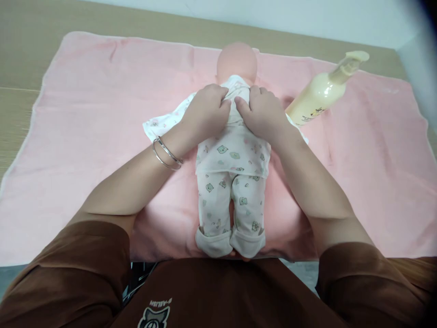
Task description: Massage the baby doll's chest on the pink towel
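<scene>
A baby doll (236, 61) lies with its bald head away from me and its legs toward me; no face shows. It wears a white printed shirt (234, 150) and matching trousers (213, 200) with turned-up cuffs. My left hand (211, 109) is closed on the shirt at the upper left of the torso, thumb pointing inward. Opposite it, my right hand (264, 111) grips the shirt at the upper right, its thumb close to the left one. Between the thumbs the cloth is bunched into creases. The fingertips are partly hidden in the fabric.
A pink cloth (102, 127) lies under the doll on a wooden table (20, 50). To the right, a pale yellow pump bottle (319, 93) stands close to my right hand. A white wall (307, 18) rises behind the table.
</scene>
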Motion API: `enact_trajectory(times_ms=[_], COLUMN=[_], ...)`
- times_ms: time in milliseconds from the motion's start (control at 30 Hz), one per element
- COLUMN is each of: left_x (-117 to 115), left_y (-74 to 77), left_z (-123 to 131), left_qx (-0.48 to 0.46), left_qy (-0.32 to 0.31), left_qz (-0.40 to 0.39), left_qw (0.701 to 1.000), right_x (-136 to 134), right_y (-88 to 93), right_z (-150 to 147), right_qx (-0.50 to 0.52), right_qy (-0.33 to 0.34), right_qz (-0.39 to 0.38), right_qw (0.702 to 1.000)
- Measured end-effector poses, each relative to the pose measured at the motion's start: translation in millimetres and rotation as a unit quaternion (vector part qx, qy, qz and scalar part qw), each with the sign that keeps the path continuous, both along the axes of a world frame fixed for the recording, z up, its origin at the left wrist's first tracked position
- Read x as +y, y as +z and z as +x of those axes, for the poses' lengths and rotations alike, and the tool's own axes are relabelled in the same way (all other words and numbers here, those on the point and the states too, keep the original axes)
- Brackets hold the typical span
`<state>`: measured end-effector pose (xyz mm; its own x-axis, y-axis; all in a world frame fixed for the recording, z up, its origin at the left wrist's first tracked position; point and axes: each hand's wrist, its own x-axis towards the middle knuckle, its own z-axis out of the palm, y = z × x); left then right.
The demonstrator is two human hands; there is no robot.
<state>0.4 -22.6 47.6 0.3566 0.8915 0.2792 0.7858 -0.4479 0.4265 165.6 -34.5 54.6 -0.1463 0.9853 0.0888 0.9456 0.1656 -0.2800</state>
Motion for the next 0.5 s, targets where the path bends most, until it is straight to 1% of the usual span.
enact_trajectory(times_ms=[67,133,233,300,367,500], left_x=[9.5,16.8,22.7,23.4,22.0,12.6], left_y=[-5.6,-14.2,-26.9,-31.8,-32.6,-24.7], left_z=[-3.3,-4.5,-3.4,-2.1,-1.1,1.0], left_qx=[-0.028,-0.049,-0.052,-0.034,-0.014,0.025], left_qy=[0.011,0.017,0.025,0.031,0.033,0.027], left_qz=[-0.016,-0.022,-0.003,0.018,0.027,0.046], left_qw=[0.999,0.998,0.998,0.999,0.999,0.998], right_x=[-8.9,-18.5,-30.7,-34.5,-33.4,-18.7], right_y=[4.2,7.4,10.4,11.7,12.3,8.8], right_z=[-4.2,-8.4,-14.3,-16.8,-17.5,-12.7], right_qx=[-0.004,-0.015,-0.043,-0.053,-0.054,-0.026], right_qy=[0.016,0.052,0.083,0.072,0.045,-0.002], right_qz=[0.000,0.020,0.057,0.063,0.065,0.058], right_qw=[1.000,0.998,0.994,0.994,0.995,0.998])
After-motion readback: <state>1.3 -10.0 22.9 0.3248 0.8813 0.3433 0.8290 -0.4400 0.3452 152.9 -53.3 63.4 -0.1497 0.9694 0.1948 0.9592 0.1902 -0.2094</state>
